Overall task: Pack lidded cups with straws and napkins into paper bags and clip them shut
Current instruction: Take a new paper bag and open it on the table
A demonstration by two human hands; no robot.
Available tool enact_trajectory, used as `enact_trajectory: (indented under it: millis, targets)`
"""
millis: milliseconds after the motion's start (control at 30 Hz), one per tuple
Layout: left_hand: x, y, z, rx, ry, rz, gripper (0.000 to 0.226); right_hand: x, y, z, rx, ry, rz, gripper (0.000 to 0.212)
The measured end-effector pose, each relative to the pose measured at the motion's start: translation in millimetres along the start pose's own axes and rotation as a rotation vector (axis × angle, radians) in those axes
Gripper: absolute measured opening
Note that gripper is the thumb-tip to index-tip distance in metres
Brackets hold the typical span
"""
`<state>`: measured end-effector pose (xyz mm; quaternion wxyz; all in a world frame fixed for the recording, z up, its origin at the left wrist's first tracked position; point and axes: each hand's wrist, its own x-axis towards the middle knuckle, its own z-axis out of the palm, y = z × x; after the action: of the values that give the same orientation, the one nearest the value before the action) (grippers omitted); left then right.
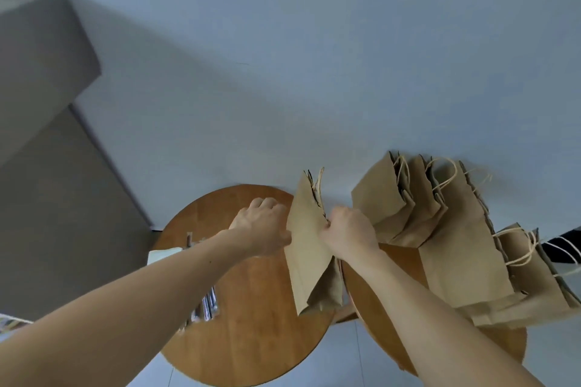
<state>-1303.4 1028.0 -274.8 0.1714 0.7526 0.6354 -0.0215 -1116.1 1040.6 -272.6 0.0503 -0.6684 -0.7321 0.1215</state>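
Our forearms stretched over two round tables (pixel 251 339), and between our hands stood a flat paper bag (pixel 306 248): the right hand (pixel 349 232) pinched its right edge near the mouth, while the left hand (pixel 261 223) curled at its left edge, though we could not tell whether it gripped. We judged the bag light, thin and floppy, easily torn, so best taken by both upper edges or the twine handles (pixel 320 185).

bare forearms stretched forward, left grip (pixel 262 225) and right grip (pixel 349 237) curled on paper bag (pixel 306 248) edges
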Motion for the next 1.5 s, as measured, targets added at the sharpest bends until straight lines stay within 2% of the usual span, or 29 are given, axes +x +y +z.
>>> enact_trajectory:
  millis: [167, 367, 500, 600, 700, 867, 1167, 1233, 1333, 1400, 1500]
  targets:
    - [-16, -59, 6, -0.016, 0.025, -0.080, 0.066, 5, -57, 39, 0.066, 0.014, -0.053, 0.018]
    - [-16, -93, 29, -0.050, -0.060, -0.148, 0.070, 3, -79, 87, 0.134, -0.016, -0.014, 0.009]
    - [-14, -92, 48, -0.065, -0.151, -0.201, 0.072, -8, -71, 121, 0.203, -0.146, -0.022, 0.015]
    - [-9, -87, 60, -0.077, -0.206, -0.233, 0.069, -13, -61, 134, 0.272, -0.265, -0.010, 0.029]
    - [1, -82, 67, -0.131, -0.243, -0.256, 0.068, -6, -47, 137, 0.345, -0.301, 0.011, 0.045]
    - [18, -76, 75, -0.290, -0.246, -0.342, 0.077, 11, -26, 136, 0.497, -0.336, 0.026, 0.052]
    - [31, -74, 87, -0.458, -0.268, -0.414, 0.090, 28, -21, 143, 0.808, -0.390, 0.122, 0.022]
    - [34, -71, 86, -0.431, -0.264, -0.442, 0.085, 33, -20, 142, 0.732, -0.416, 0.102, 0.005]
    - [42, -68, 84, -0.343, -0.235, -0.501, 0.058, 43, -25, 140, 0.539, -0.439, 0.082, 0.011]
    - [47, -66, 85, -0.317, -0.211, -0.528, 0.037, 50, -32, 137, 0.391, -0.379, 0.054, 0.013]
    - [49, -71, 89, -0.286, -0.180, -0.559, 0.022, 58, -39, 133, 0.145, -0.306, -0.020, 0.014]
